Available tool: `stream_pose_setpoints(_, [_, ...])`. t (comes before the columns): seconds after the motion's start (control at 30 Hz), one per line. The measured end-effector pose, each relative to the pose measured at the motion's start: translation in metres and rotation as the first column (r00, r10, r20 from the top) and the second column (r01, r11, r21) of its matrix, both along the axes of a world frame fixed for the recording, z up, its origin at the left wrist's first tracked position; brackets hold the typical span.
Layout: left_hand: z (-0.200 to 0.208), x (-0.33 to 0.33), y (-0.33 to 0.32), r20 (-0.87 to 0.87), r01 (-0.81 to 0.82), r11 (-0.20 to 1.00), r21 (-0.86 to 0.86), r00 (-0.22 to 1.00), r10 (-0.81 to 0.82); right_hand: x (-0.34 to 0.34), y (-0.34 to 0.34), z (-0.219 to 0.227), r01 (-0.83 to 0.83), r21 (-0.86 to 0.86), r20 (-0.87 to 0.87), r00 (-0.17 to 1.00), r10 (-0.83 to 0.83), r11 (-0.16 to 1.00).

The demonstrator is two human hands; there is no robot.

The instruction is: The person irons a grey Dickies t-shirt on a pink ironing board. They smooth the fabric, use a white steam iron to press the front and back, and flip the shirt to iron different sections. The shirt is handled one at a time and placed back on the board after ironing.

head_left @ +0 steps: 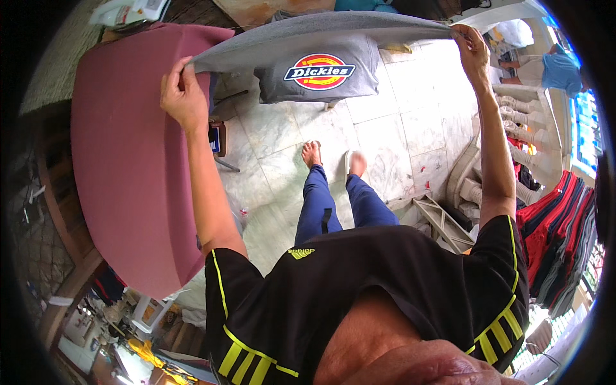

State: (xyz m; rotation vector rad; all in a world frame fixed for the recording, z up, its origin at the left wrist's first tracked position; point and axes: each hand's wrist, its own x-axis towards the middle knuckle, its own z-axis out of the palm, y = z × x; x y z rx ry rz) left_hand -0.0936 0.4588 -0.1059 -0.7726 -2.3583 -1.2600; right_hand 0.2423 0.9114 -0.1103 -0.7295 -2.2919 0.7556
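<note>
While a grey, emblem-printed fabric garment (321, 45) stretches rightward from the edge of the maroon, cloth-covered table (122, 160), the left hand (183, 96) pinches its near end, the right hand (472, 56) its far end.

The floor (414, 122) is made of big, shiny, pale stone tiles with thin lines between them. On the left is a big table (122, 160) with a dusty pink cover. On the right, bright light shines in past a pale railing (553, 128) with fat, round posts.
</note>
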Motion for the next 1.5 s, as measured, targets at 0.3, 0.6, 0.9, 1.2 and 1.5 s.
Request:
stream_pose_setpoints(0.3, [-0.214,0.014,-0.02,0.554,-0.065,0.994,0.084,0.833,0.007,0.027,-0.075,-0.22,0.084,-0.13,0.086,0.994,-0.073,0.988])
stream_pose_setpoints(0.6, [-0.317,0.036,-0.035,0.681,-0.071,0.993,0.09,0.732,-0.009,0.05,-0.097,-0.312,0.199,-0.234,0.242,0.96,-0.141,0.952])
stream_pose_setpoints(0.9, [-0.322,0.044,-0.045,0.707,-0.1,0.99,0.098,0.707,0.002,0.06,-0.096,-0.33,0.185,-0.238,0.237,0.963,-0.128,0.954])
stream_pose_setpoints(1.2, [-0.346,0.046,-0.046,0.739,-0.141,0.989,0.053,0.672,0.056,0.063,-0.09,-0.352,0.025,-0.244,0.226,0.974,0.032,0.969])
stream_pose_setpoints(1.5, [-0.296,0.066,0.058,0.253,0.029,0.959,-0.282,0.966,0.045,-0.052,-0.083,-0.298,0.028,-0.143,0.367,0.93,0.026,0.989])
